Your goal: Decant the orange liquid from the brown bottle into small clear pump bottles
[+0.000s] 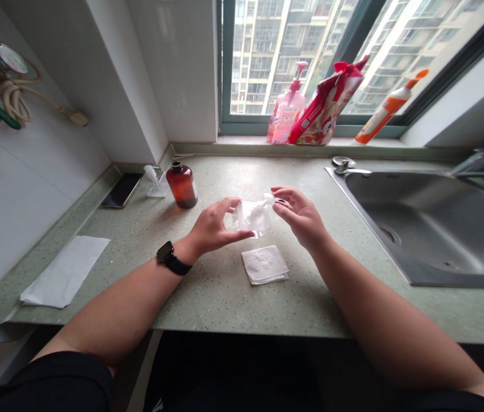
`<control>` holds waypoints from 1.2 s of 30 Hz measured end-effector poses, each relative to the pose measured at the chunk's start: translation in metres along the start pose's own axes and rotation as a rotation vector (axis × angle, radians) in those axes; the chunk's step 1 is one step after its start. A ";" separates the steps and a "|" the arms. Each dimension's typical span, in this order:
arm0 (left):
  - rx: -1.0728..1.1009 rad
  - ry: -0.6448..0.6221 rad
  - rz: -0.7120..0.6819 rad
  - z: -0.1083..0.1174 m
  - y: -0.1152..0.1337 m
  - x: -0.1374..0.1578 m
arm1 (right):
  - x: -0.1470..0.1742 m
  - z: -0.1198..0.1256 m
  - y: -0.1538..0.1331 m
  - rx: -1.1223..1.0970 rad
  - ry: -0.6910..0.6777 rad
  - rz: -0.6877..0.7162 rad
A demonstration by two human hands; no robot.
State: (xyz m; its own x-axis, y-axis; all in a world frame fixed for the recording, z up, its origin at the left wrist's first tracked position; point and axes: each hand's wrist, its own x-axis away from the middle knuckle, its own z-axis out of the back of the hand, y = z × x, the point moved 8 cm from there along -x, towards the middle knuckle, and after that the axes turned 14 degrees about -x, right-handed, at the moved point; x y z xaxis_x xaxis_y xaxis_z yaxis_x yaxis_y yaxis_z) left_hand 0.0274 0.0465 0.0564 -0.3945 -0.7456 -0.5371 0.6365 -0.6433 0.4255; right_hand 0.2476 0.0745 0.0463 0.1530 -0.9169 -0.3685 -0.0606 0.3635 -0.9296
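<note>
A clear, square-sided pump bottle (248, 217) is tilted on its side between my hands, above the counter. My left hand (214, 226) grips its body, thumb along the near side and fingers on the far side. At its other end, my right hand (300, 217) has thumb and fingertips at the white pump head (269, 198). Just below the bottle lies a folded white paper towel (265, 265). An amber bottle (182, 186) with an uncapped neck stands behind my left hand. Beside it is another clear pump bottle (155, 186) with a white pump.
On the left lie a phone (122, 190) and a white paper sheet (68, 272). A steel sink (435, 229) is set into the counter (207, 297) at right. The sill holds a pink pump bottle (287, 114), a red pouch (330, 106) and an orange-white bottle (385, 114).
</note>
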 end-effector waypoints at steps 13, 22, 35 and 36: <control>-0.017 -0.022 -0.072 -0.007 0.005 0.003 | 0.013 -0.033 -0.015 0.067 -0.221 0.072; -0.028 -0.024 -0.035 -0.006 -0.001 0.001 | 0.008 -0.021 -0.015 -0.172 -0.078 -0.019; -0.112 0.008 -0.014 -0.001 -0.004 0.001 | 0.001 0.004 -0.022 -0.121 -0.009 -0.036; -0.117 0.011 -0.012 -0.001 -0.005 0.001 | 0.000 0.005 -0.021 -0.118 -0.010 -0.044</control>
State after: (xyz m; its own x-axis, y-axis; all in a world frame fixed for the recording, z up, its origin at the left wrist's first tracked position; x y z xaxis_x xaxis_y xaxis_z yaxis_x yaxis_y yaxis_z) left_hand 0.0250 0.0492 0.0533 -0.3961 -0.7353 -0.5500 0.7050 -0.6273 0.3310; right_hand 0.2543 0.0676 0.0663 0.1676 -0.9298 -0.3277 -0.1689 0.3004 -0.9387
